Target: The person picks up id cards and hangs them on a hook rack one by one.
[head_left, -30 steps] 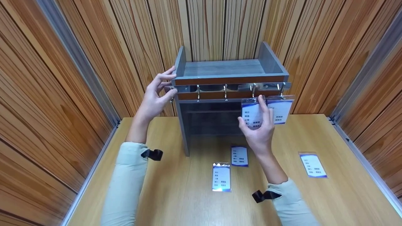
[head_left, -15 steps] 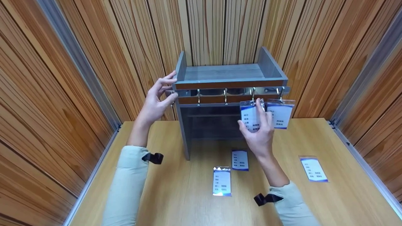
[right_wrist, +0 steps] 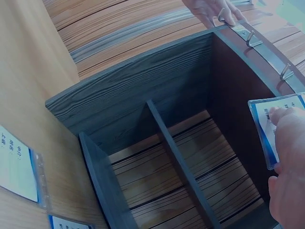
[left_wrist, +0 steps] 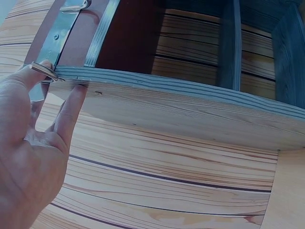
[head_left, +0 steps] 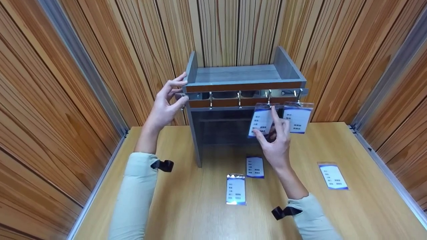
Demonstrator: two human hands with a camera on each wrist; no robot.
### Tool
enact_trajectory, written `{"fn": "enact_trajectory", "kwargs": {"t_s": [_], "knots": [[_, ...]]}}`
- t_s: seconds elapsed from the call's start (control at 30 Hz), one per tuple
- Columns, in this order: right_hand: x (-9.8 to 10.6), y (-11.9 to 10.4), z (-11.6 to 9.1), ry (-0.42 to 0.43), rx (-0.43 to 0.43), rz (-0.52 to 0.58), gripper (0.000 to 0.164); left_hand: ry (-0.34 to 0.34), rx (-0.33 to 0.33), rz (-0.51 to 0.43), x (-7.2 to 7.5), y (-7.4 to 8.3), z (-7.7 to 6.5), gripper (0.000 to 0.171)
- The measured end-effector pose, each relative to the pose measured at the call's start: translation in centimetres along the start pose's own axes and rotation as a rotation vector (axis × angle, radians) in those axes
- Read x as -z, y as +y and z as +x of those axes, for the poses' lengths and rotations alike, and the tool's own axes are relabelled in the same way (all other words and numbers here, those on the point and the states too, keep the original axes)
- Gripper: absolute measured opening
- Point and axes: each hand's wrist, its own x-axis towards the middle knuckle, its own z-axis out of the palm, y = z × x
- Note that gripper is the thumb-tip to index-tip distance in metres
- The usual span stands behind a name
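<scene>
L hand (head_left: 163,108) is at 9 o'clock of the grey shelf unit (head_left: 233,75); its grip is pinching the corner, thumb on the front, fingers at the side panel. R hand (head_left: 277,148) is at 5 o'clock of a clear-sleeved ID badge (head_left: 261,116) and touches it; this grip is spread, index near the top edge. The badge tilts under the 2nd hook (head_left: 269,96) from R end; if hooked, I can't tell. End badge (head_left: 298,117) hangs at its 3 o'clock. On the tabletop (head_left: 190,203), front badge (head_left: 236,191) & rear badge (head_left: 255,167) lie at 6 o'clock of the unit, side badge (head_left: 333,176) approx. at 4.
</scene>
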Motion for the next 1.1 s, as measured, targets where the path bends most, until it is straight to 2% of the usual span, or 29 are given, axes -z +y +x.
{"fn": "enact_trajectory", "kwargs": {"t_s": [0.5, 1.1], "knots": [[0.3, 0.7, -1.5, 0.07, -0.022, -0.008, 0.068, -0.002, -0.013, -0.005, 0.0, -0.1, 0.1, 0.039], [1.0, 2.6, -4.9, 0.031, -0.001, -0.046, 0.062, -0.001, 0.0, 0.002, 0.0, 0.0, 0.1, 0.038]]}}
